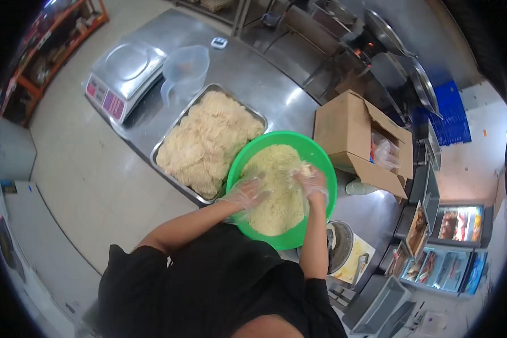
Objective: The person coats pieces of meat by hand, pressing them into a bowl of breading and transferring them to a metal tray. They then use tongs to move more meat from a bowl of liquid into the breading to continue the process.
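A round green basin [328, 194] holds pale yellow, flour-like crumbs [276, 211]. Over the basin's left side is my left hand [248, 193] in a clear plastic glove, its fingers stretched out above the crumbs and somewhat blurred. At the right side, my right hand [311, 181], gloved the same way, is curled in at the crumbs. A whitish lump shows at its fingers, too smeared to name. Touching the basin on the left is a metal tray [159, 147], heaped with pale, rough-coated food pieces [208, 141].
A scale [124, 76] and a clear plastic jug [186, 70] stand beyond the tray on the steel table [265, 73]. An open cardboard box [343, 127] is right of the basin. Nearer me lie a cutting board [355, 256] and a dark round pan [341, 245].
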A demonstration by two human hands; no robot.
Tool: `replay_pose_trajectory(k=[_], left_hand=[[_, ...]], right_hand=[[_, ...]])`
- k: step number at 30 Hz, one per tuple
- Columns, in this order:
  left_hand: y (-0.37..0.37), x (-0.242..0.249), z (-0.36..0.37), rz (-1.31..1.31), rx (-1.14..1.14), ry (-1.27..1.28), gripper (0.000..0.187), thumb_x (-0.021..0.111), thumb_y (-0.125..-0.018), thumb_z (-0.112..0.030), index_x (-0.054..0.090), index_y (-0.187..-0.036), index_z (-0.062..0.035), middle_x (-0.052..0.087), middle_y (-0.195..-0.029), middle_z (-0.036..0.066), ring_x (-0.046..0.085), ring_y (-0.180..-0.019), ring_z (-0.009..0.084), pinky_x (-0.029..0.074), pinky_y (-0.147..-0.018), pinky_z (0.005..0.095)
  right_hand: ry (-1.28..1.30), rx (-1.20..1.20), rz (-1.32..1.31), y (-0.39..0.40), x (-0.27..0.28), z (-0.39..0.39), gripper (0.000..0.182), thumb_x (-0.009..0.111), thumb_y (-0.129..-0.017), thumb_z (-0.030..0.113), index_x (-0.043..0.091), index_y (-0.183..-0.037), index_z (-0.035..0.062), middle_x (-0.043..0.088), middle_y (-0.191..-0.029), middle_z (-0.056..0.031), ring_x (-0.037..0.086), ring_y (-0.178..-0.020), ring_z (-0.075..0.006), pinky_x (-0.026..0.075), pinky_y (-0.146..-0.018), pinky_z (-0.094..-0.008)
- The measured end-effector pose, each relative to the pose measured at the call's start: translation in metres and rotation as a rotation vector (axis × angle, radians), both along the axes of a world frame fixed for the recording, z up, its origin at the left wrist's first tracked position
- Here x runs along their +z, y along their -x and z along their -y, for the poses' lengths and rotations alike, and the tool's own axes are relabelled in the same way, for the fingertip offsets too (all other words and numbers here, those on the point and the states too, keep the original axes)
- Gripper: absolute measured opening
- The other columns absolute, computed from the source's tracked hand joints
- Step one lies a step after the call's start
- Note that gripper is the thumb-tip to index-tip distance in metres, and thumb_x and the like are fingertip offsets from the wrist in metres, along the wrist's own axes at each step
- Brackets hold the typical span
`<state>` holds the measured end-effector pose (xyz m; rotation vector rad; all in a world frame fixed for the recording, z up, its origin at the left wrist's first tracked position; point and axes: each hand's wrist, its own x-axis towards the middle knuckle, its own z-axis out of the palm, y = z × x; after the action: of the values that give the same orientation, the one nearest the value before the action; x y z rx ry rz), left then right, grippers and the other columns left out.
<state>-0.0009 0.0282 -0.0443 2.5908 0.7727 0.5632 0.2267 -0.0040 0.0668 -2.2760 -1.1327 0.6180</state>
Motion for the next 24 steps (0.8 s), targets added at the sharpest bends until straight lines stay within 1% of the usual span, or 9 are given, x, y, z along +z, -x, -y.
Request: replay_pose_trajectory(k=[1, 8, 10, 11, 13, 16, 18, 21, 24], left_hand=[[-0.004, 0.032, -0.003, 0.018, 0.114, 0.526, 0.070, 0.052, -0.088, -0.049, 0.036, -0.139, -0.0038, 0.039, -0.138, 0.028, 0.039, -0.129, 0.0373, 0.028, -0.110, 0.0413], [-0.035, 0.065, -0.024, 0.073, 0.338, 1.157, 0.076, 0.053, -0.089, -0.051, 0.031, -0.141, -0.0010, 0.036, -0.143, 0.021, 0.035, -0.133, 0.0321, 0.027, -0.111, 0.0418], [-0.036, 0.058, -0.031, 0.502, 0.179, 1.797, 0.076, 0.054, -0.088, -0.052, 0.031, -0.142, -0.0026, 0.035, -0.145, 0.015, 0.033, -0.134, 0.0292, 0.026, -0.111, 0.0424], [-0.034, 0.058, -0.036, 0.501, 0.178, 1.800, 0.076, 0.054, -0.088, -0.052, 0.031, -0.142, -0.0026, 0.035, -0.145, 0.015, 0.033, -0.134, 0.0292, 0.026, -0.111, 0.0424], [-0.023, 0.070, -0.050, 0.905, -0.324, 2.110, 0.073, 0.057, -0.087, -0.050, 0.036, -0.140, -0.0031, 0.032, -0.147, 0.011, 0.036, -0.133, 0.0252, 0.029, -0.110, 0.0424], [0.016, 0.073, -0.070, 1.251, -0.659, 1.773, 0.064, 0.061, -0.087, -0.044, 0.044, -0.133, -0.0027, 0.038, -0.143, 0.009, 0.042, -0.128, 0.0216, 0.034, -0.107, 0.0426], [0.037, 0.104, -0.099, 0.844, 0.033, 1.753, 0.057, 0.064, -0.086, -0.039, 0.049, -0.126, -0.0017, 0.045, -0.135, 0.012, 0.045, -0.125, 0.0223, 0.037, -0.104, 0.0420], [0.055, 0.127, -0.152, 0.492, 0.300, 1.559, 0.068, 0.071, -0.078, -0.044, 0.050, -0.123, 0.0031, 0.053, -0.124, 0.019, 0.050, -0.118, 0.0281, 0.039, -0.101, 0.0390], [0.051, 0.105, -0.212, 0.009, 0.524, 0.772, 0.074, 0.069, -0.074, -0.051, 0.053, -0.117, 0.0075, 0.060, -0.114, 0.023, 0.058, -0.108, 0.0310, 0.043, -0.096, 0.0392]], right_hand=[[0.022, 0.019, 0.001, -0.005, 0.000, 0.000, 0.066, 0.077, -0.067, 0.034, 0.059, -0.119, -0.0018, 0.060, -0.121, -0.0197, 0.058, -0.112, -0.0296, 0.044, -0.095, -0.0367], [0.040, 0.051, -0.060, 0.012, 0.040, 0.004, 0.069, 0.079, -0.067, 0.035, 0.058, -0.119, -0.0056, 0.064, -0.113, -0.0192, 0.062, -0.103, -0.0274, 0.046, -0.089, -0.0340], [0.053, 0.060, -0.174, 0.021, 0.059, -0.007, 0.070, 0.079, -0.067, 0.035, 0.057, -0.119, -0.0065, 0.064, -0.114, -0.0194, 0.061, -0.104, -0.0265, 0.045, -0.090, -0.0333], [0.075, 0.052, -0.203, 0.023, 0.062, -0.013, 0.073, 0.080, -0.067, 0.035, 0.055, -0.121, -0.0075, 0.061, -0.118, -0.0205, 0.060, -0.108, -0.0263, 0.045, -0.092, -0.0333], [0.096, 0.038, -0.232, 0.027, 0.064, -0.026, 0.076, 0.080, -0.067, 0.035, 0.053, -0.123, -0.0085, 0.059, -0.121, -0.0217, 0.058, -0.111, -0.0261, 0.044, -0.094, -0.0332], [-0.016, 0.008, -0.327, 0.049, 0.058, -0.051, 0.082, 0.080, -0.067, 0.037, 0.049, -0.127, -0.0098, 0.055, -0.126, -0.0242, 0.055, -0.115, -0.0277, 0.042, -0.097, -0.0339], [-0.056, 0.019, -0.410, 0.069, 0.056, -0.071, 0.086, 0.080, -0.067, 0.038, 0.046, -0.130, -0.0096, 0.053, -0.127, -0.0256, 0.055, -0.115, -0.0298, 0.042, -0.097, -0.0347], [0.019, -0.012, -0.332, 0.102, 0.067, -0.110, 0.086, 0.079, -0.068, 0.042, 0.047, -0.130, -0.0078, 0.053, -0.127, -0.0247, 0.054, -0.116, -0.0309, 0.041, -0.099, -0.0355], [-0.001, 0.051, -0.181, 0.105, 0.032, -0.150, 0.079, 0.074, -0.071, 0.047, 0.052, -0.125, -0.0059, 0.054, -0.126, -0.0252, 0.054, -0.116, -0.0339, 0.041, -0.100, -0.0348]])
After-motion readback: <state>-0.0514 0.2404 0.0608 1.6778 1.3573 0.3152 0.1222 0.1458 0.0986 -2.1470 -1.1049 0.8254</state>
